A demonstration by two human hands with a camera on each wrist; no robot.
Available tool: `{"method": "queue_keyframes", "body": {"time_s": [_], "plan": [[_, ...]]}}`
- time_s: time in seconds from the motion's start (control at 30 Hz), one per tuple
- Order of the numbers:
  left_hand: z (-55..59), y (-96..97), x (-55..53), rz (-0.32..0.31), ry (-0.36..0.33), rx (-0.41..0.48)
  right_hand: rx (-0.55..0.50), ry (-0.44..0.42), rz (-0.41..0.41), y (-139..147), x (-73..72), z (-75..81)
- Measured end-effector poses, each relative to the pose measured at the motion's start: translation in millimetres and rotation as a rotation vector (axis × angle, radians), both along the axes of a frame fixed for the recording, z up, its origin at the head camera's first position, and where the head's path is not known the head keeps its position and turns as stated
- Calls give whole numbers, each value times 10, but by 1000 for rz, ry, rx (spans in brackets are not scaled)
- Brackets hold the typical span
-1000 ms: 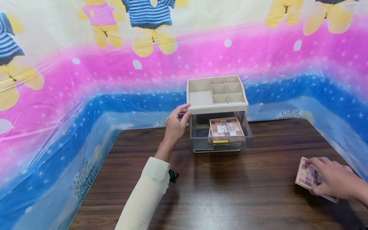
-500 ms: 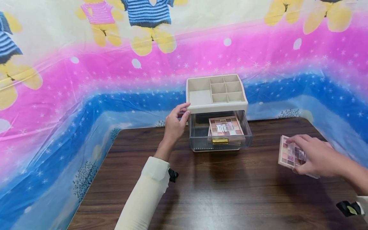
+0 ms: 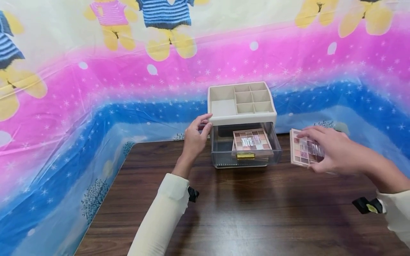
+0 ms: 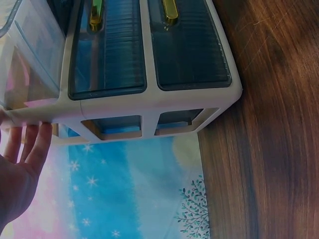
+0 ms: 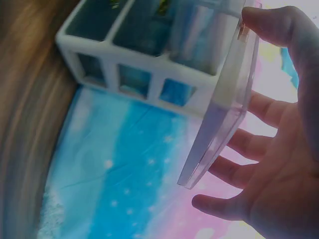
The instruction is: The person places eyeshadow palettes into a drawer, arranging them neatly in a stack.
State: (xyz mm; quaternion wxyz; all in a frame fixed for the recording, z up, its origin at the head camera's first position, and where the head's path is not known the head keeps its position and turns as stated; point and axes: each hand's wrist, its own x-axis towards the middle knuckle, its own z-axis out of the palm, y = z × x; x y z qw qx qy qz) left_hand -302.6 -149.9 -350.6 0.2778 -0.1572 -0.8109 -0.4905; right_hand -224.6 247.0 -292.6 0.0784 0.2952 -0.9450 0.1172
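Observation:
A cream cosmetic organizer (image 3: 242, 120) stands at the back of the table, its clear top drawer (image 3: 224, 158) pulled out. Inside that drawer lies an eyeshadow palette (image 3: 251, 140). My left hand (image 3: 195, 137) touches the organizer's front left corner; in the left wrist view its straight fingers (image 4: 39, 149) rest on the side frame. To the right of the drawer, my right hand (image 3: 339, 151) holds another eyeshadow palette (image 3: 299, 149) by its edges, raised over the table. The right wrist view shows this palette (image 5: 219, 114) edge-on, between thumb and fingers.
Below the pulled-out drawer, the left wrist view shows two closed drawers (image 4: 192, 55) with gold handles. Divided compartments (image 3: 253, 97) form the organizer's top. A patterned cloth (image 3: 166, 81) hangs behind the dark wooden table (image 3: 243, 213).
My right hand has carried its palette left and farther back, from the table's right side to beside the open drawer. The left hand has stayed at the organizer's corner.

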Motion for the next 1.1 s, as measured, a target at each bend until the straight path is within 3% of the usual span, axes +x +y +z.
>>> {"method": "queue_keyframes", "body": {"time_s": [0.17, 0.47, 0.83, 1.1], "plan": [[5, -5, -8, 0, -2, 5, -36, -42, 41, -237, -6, 167], [3, -8, 5, -9, -2, 17, -12, -60, 153, -729, -118, 313], [10, -5, 16, -6, 3, -1, 24, -106, 215, -1098, -329, 298], [-3, -18, 4, -12, 3, 8, -30, -115, 265, -1118, -350, 283]]}}
